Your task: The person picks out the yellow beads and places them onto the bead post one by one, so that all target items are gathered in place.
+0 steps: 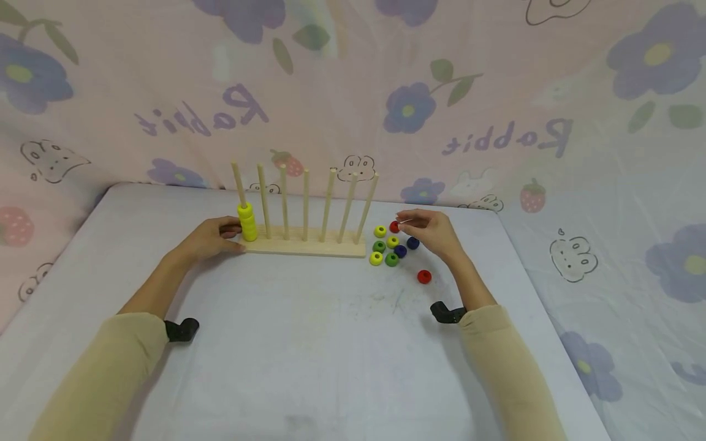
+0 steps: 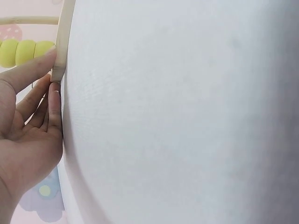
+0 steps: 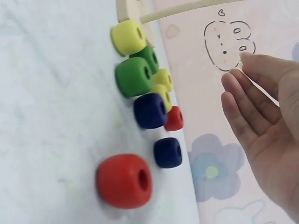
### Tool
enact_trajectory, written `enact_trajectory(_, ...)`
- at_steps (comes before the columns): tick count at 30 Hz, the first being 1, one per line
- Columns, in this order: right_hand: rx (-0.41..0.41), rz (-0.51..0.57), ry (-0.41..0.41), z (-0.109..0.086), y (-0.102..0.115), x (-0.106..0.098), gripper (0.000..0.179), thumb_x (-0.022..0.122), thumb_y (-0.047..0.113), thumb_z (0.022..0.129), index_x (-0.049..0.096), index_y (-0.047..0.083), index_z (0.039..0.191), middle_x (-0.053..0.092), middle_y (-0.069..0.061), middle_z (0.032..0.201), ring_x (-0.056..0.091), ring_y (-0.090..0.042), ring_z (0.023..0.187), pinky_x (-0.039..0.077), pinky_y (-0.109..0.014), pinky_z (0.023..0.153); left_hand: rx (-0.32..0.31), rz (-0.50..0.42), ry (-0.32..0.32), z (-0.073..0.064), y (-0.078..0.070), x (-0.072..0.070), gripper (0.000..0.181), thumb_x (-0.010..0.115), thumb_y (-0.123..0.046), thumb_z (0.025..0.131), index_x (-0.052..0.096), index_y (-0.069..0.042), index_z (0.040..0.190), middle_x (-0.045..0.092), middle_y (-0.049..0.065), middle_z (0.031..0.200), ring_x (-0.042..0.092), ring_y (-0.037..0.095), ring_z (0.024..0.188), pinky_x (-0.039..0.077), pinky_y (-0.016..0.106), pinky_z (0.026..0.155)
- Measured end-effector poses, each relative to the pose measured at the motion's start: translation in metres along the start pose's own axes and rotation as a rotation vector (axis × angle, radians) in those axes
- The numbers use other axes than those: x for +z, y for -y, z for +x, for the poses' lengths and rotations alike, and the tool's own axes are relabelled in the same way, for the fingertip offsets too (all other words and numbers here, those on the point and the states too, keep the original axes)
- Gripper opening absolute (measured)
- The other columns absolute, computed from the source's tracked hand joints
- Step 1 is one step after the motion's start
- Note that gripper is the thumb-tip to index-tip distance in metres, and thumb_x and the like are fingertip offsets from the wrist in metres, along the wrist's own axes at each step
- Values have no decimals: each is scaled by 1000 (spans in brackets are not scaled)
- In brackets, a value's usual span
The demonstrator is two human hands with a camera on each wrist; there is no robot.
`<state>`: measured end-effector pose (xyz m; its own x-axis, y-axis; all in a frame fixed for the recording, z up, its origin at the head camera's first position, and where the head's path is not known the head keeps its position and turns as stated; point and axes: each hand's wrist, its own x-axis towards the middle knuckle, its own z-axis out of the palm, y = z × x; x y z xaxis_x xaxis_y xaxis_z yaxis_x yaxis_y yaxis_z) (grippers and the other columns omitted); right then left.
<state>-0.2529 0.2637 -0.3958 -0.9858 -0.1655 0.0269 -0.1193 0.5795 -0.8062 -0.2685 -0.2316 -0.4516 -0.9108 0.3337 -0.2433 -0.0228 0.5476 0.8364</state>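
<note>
A wooden peg rack (image 1: 309, 247) with several upright pegs stands toward the back of the table. Several yellow beads (image 1: 247, 223) are stacked on its leftmost peg. My left hand (image 1: 212, 236) grips the left end of the base, its thumb on the wood beside the stack in the left wrist view. My right hand (image 1: 432, 229) hovers over the loose beads right of the rack, thumb and fingertips near each other with nothing between them in the right wrist view. Nearest to it in the head view is a red bead (image 1: 394, 227).
Three yellow beads (image 1: 376, 258), two green beads (image 1: 391, 260) and two dark blue beads (image 1: 413, 243) lie close together by the rack's right end. Another red bead (image 3: 125, 181) lies apart, nearer the front. A patterned cloth (image 1: 342, 92) hangs behind the white table (image 1: 303, 355).
</note>
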Motion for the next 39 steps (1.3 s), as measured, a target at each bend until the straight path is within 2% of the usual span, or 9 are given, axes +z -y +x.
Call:
enact_trajectory(4,32,-3,5,-4,-10,4,33,73,27,92,71,13,122,72,-5,116,68,-19,105,56,-37,94,-2,1,-1,0,-2,1,78,77,-11,87,34,7,149,42,26,148,41,38,137,34,47,117)
enact_trajectory(11,62,-18,12,-10,-19,12,31,71,17,94,69,10,124,70,-7,120,66,-21,111,56,-37,96,-7,10,-3,0,-2,0,80,78,-13,86,33,7,149,42,27,148,41,39,136,34,48,116)
enact_trajectory(15,65,-70,15,-12,-21,16,31,71,17,94,69,10,124,70,-7,121,66,-23,112,55,-40,98,-10,9,-4,1,-1,0,79,78,-12,86,34,7,149,43,27,148,41,39,136,34,48,116)
enact_trajectory(24,57,-185,-15,-11,-28,24,28,72,17,93,71,10,120,72,-6,116,68,-22,106,57,-38,94,-13,0,0,-1,-6,1,79,77,-10,86,33,8,149,42,28,148,41,40,136,34,48,117)
enact_trajectory(31,125,-224,-43,-11,-30,33,30,71,20,93,71,9,122,73,-9,114,68,-24,104,55,-42,96,-17,-5,14,0,-5,-1,80,78,-11,86,33,7,150,41,28,148,40,39,137,33,48,117)
enact_trajectory(39,115,-264,-74,-10,-23,45,37,74,21,91,69,5,124,73,-11,112,69,-25,102,58,-41,89,-12,-7,26,-1,-5,-3,80,77,-11,87,31,9,149,40,30,148,39,42,137,33,49,117)
